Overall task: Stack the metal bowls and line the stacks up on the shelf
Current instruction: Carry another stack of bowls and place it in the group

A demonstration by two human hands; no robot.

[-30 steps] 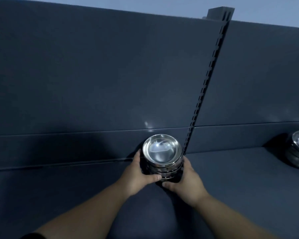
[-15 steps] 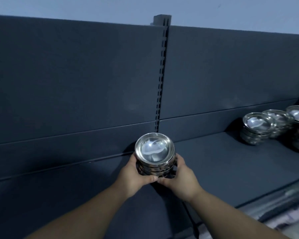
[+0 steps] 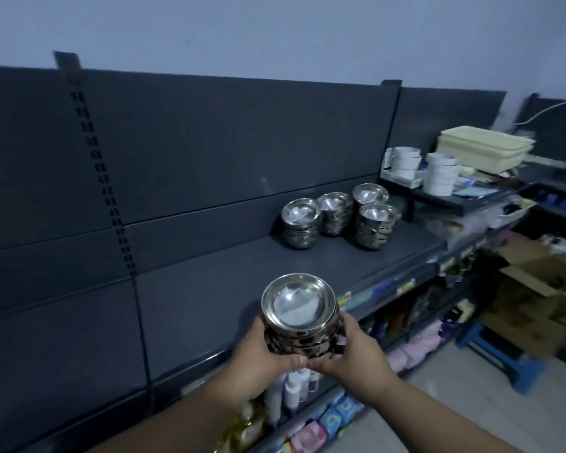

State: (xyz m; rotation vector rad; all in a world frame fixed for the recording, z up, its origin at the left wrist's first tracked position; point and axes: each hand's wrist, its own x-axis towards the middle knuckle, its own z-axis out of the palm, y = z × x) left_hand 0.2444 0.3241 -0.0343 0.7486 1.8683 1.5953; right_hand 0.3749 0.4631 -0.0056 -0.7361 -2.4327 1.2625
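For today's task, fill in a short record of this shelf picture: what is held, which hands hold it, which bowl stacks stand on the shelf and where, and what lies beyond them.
Held: stack of metal bowls, open side up
Hands: left hand and right hand grip its sides
On shelf: three stacks along the back panel, one front stack, all toward the right end
Beyond: white cups, cream tubs
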